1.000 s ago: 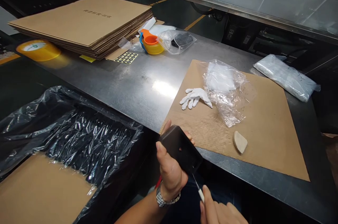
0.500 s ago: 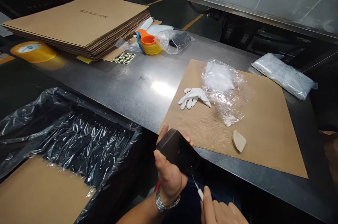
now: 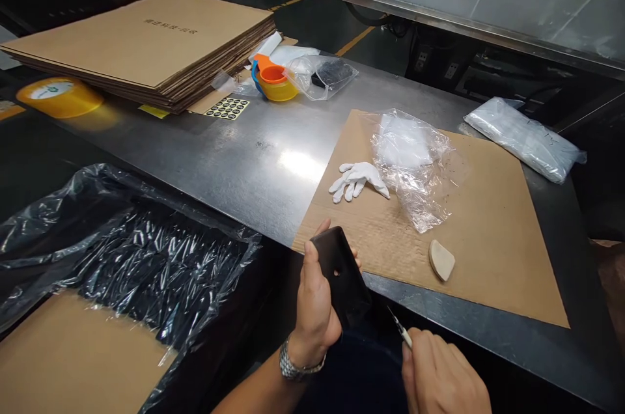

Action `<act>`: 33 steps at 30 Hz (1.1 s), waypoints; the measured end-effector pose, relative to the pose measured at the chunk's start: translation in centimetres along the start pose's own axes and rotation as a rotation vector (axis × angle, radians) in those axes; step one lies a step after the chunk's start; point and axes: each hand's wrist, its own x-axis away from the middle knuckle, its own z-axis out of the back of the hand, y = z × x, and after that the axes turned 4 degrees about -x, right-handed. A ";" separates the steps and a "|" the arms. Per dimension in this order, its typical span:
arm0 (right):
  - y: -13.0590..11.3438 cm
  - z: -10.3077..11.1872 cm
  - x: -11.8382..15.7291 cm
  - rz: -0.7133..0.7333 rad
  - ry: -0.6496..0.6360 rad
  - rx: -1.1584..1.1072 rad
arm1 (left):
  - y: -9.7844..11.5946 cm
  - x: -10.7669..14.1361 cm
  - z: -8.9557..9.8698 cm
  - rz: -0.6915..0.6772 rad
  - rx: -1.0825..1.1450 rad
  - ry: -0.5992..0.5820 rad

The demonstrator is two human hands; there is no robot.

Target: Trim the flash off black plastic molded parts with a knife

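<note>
A black, rectangular, tray-like part [image 3: 340, 274] with a small hole is held tilted in front of the table edge. My left hand [image 3: 315, 303] is closed around it, thumb on the near side and fingertips showing at its right edge. To the lower right, my right hand [image 3: 439, 368] grips a thin pointed blade tool with a pale handle [image 3: 405, 336]. The tool's tip is apart from the black part. A beige wedge-shaped block [image 3: 442, 260] and a white glove [image 3: 359, 181] lie on a cardboard sheet [image 3: 493, 219].
Clear plastic bags [image 3: 410, 147] lie on the cardboard. Stacked cardboard [image 3: 146, 43], yellow tape [image 3: 61, 96] and an orange tape dispenser [image 3: 274, 79] are further back. A black-lined box [image 3: 161, 258] stands at left.
My left hand has turned the black part more upright, showing more of its face. My right hand has moved right and up, taking the blade tool away from the part.
</note>
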 end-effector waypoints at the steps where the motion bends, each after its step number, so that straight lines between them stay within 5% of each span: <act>1: 0.2 -0.1 0.2 -0.015 -0.019 -0.038 | 0.1 0.0 0.0 0.030 0.018 -0.033; 10: 0.8 -0.3 1.0 0.091 -0.009 0.080 | -0.1 0.1 -0.1 0.117 0.087 -0.147; 33: 0.3 0.0 0.6 0.084 -0.023 0.235 | 0.0 0.8 -0.2 0.023 -0.040 -0.102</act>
